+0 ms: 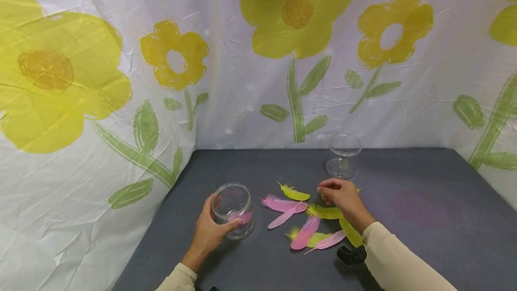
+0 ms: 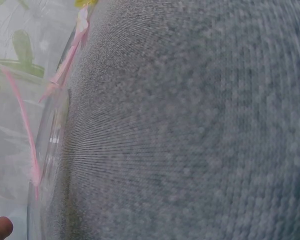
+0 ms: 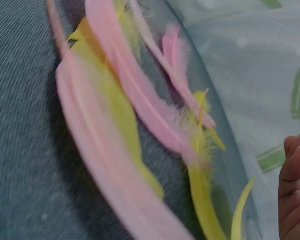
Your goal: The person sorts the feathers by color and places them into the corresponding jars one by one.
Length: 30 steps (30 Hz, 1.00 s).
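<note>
My left hand grips a clear plastic jar from its left side, thumb across the front. A pink feather lies inside it and also shows through the wall in the left wrist view. My right hand hovers over the far right of the loose feathers, fingers loosely bent, with nothing visible between thumb and forefinger. Beneath and left of it lie several pink feathers and yellow feathers, some overlapping. At the right wrist view's edge, only part of the right fingers shows.
A second clear jar stands beyond the right hand, near the back edge of the dark grey table. A white cloth printed with yellow flowers hangs behind the table and along its sides.
</note>
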Available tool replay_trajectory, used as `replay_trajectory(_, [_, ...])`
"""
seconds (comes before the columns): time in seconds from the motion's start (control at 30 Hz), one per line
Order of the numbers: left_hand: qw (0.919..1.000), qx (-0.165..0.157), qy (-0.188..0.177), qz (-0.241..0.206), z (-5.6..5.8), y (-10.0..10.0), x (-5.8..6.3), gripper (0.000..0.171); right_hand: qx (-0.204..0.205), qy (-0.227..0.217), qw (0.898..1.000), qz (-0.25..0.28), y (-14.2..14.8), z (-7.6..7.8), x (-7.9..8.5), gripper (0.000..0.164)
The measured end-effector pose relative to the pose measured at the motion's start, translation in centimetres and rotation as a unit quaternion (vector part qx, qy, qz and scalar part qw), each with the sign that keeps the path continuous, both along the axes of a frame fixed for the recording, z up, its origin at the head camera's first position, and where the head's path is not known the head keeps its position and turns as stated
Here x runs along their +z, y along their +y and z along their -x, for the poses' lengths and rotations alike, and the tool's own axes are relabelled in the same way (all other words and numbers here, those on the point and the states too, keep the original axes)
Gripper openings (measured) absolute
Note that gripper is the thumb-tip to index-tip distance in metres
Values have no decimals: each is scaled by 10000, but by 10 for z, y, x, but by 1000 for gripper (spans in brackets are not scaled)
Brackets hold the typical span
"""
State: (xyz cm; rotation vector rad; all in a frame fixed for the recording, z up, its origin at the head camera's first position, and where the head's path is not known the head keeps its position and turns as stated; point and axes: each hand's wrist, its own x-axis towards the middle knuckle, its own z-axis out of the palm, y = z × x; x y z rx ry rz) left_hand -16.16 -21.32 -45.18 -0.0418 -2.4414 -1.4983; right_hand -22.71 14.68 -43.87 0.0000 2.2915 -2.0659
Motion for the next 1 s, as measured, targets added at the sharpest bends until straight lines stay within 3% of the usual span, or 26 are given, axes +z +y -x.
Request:
replay_trajectory(0.47, [10000, -14, -23, -5, -2, 1, 1, 97, 596, -488, 9957, -522, 12, -2, -18, 19])
replay_trajectory(1.0, [10000, -38, -40, -69, -2, 1, 1, 97, 714, -525, 9892, -1165, 8, -1, -27, 12])
